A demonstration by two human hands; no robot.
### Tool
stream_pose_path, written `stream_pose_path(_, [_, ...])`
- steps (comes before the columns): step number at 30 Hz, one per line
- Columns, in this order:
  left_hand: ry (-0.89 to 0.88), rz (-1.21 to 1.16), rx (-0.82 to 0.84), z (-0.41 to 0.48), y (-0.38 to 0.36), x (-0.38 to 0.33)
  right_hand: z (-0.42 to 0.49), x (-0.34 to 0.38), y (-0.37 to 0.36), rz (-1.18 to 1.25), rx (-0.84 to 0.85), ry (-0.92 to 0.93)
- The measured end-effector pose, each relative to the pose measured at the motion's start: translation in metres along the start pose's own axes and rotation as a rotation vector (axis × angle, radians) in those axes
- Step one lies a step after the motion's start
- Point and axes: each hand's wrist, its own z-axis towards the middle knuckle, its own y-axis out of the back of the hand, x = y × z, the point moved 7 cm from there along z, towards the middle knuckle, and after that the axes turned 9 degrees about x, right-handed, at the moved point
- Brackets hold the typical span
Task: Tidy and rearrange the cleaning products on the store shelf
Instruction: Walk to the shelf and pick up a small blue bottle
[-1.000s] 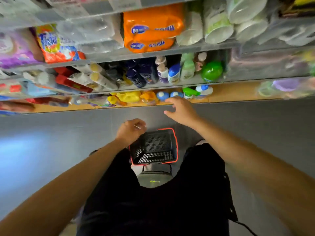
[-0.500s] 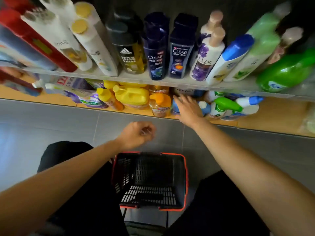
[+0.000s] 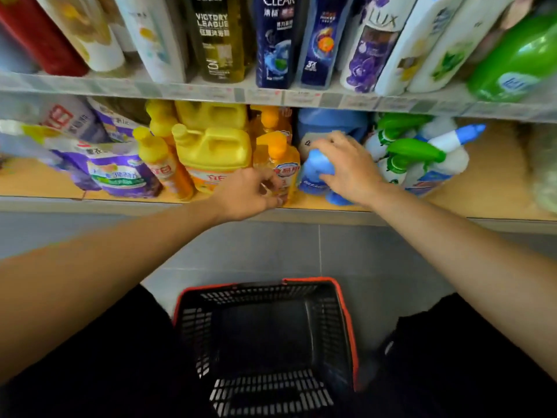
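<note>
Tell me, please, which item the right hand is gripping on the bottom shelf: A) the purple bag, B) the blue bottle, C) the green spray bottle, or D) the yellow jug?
B: the right hand curls over the cap of the blue bottle, while the left hand holds the orange bottle beside it.

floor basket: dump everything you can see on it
The basket is black plastic, rectangular, with slotted walls and floor and a red-orange rim. It stands upright, top open, on the grey tiled floor between the person's dark-clothed legs, below the bottom shelf. Nothing shows inside. Neither hand touches it: the left hand grips an orange bottle and the right hand a blue bottle on that shelf.
</note>
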Motion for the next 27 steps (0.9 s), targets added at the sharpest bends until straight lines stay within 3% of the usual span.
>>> stream_pose_path(5, [-0.148, -0.099, -0.057, -0.004, -0.003, -0.031, -0.026, 0.009, 0.057, 0.233, 0.019, 0.043])
stream_pose_path(9, [-0.191, -0.375, 0.056, -0.013, -0.017, -0.050, -0.043, 0.020, 0.070, 0.479, -0.020, -0.013])
stream_pose_path(13, [-0.207, -0.569, 0.228, -0.027, -0.037, -0.053, -0.072, 0.022, 0.058, 0.770, -0.109, -0.063])
stream_pose_path(18, [-0.161, -0.608, 0.324, -0.037, -0.062, -0.047, -0.122, 0.009, 0.005, 1.214, -0.288, -0.200])
stream_pose_path(27, [-0.197, -0.581, 0.456, -0.067, -0.088, -0.053, -0.192, 0.020, -0.034, 1.314, -0.540, -0.280])
